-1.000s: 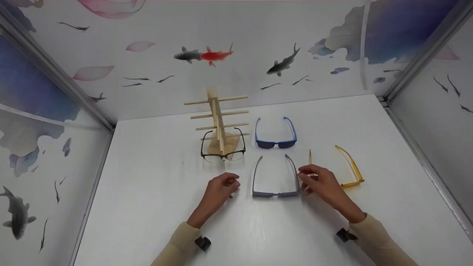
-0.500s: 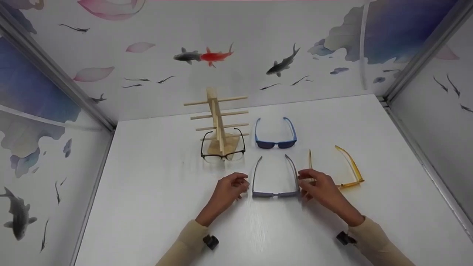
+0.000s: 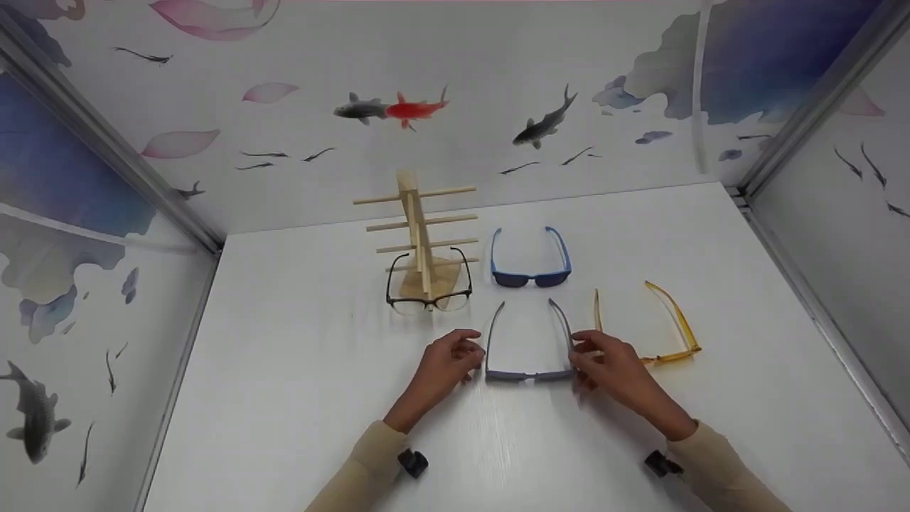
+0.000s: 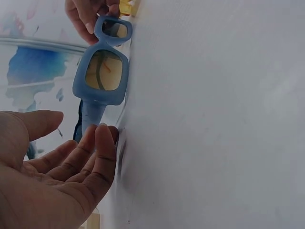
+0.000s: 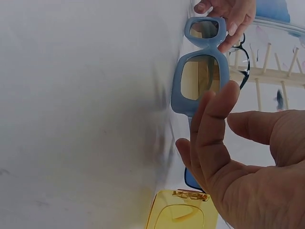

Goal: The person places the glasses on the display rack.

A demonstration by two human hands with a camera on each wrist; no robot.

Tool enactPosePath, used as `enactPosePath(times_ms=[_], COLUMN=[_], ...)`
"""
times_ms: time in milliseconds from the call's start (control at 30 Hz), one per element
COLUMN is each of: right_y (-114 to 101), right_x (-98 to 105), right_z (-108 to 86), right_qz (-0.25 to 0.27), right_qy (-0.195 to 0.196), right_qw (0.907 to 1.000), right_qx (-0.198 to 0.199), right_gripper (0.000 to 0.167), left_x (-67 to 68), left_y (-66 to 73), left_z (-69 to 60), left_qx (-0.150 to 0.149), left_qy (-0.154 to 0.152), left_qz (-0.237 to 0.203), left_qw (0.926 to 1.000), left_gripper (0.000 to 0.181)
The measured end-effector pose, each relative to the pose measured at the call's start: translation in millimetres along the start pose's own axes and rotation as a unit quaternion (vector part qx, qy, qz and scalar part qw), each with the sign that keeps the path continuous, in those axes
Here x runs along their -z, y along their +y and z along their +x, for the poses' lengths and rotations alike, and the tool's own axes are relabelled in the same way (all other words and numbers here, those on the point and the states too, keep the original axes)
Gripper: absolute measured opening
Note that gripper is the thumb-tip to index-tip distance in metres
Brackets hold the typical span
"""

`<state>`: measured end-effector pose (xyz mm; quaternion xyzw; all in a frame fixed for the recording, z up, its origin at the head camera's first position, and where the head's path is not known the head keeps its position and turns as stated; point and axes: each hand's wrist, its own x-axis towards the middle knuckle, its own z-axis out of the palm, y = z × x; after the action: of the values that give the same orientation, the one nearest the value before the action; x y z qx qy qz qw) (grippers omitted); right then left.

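Observation:
Grey-blue sunglasses (image 3: pixel 530 375) rest on the white table between my two hands, temples pointing away from me. My left hand (image 3: pixel 446 363) is at their left temple, thumb spread apart from relaxed fingers in the left wrist view. At the right temple is my right hand (image 3: pixel 613 366); the right wrist view shows its bent fingers (image 5: pixel 212 133) by the frame with a gap to the thumb. Whether either hand touches the temples I cannot tell. Yellow glasses (image 3: pixel 672 355) lie just right of my right hand, partly hidden by it.
Blue sunglasses (image 3: pixel 531 279) lie farther back. To their left stands a wooden glasses rack (image 3: pixel 419 235) with several pegs, black-rimmed glasses (image 3: pixel 429 301) at its lowest level. Printed wall panels (image 3: pixel 469 57) enclose the white table (image 3: pixel 284 398) at the back and sides.
My left hand has moved right, up to the left temple of the grey-blue sunglasses. My right hand has shifted slightly toward me and left. The glasses have stayed in place.

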<state>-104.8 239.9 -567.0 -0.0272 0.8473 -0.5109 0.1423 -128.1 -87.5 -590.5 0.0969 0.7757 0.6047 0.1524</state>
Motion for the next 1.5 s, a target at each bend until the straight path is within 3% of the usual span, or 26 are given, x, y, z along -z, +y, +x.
enactPosePath(times_ms=[500, 933, 1300, 1500], right_y=[3.4, 0.7, -4.4, -9.9], right_x=[-6.9, -12.3, -13.3, -12.7], right_z=[-2.2, -1.5, -3.8, -7.0], right_qz=[0.01, -0.002, 0.002, -0.001], right_qy=[0.013, 0.036, 0.04, 0.045], right_qw=[0.9999, 0.9994, 0.9992, 0.999], right_qx=[0.001, 0.0, -0.007, -0.004], right_gripper=[0.042, 0.037, 0.036, 0.038], left_x=[-8.4, -10.7, -8.7, -6.8], left_y=[1.3, 0.1, 9.5, 15.9], left_z=[4.2, 5.8, -0.4, -5.0], left_qx=[0.042, 0.027, 0.032, 0.014], left_qy=[-0.008, 0.004, 0.025, 0.032], left_qz=[0.0, -0.012, -0.016, -0.021], left_qw=[0.9991, 0.9995, 0.9991, 0.9992], left_gripper=[0.043, 0.038, 0.036, 0.037])
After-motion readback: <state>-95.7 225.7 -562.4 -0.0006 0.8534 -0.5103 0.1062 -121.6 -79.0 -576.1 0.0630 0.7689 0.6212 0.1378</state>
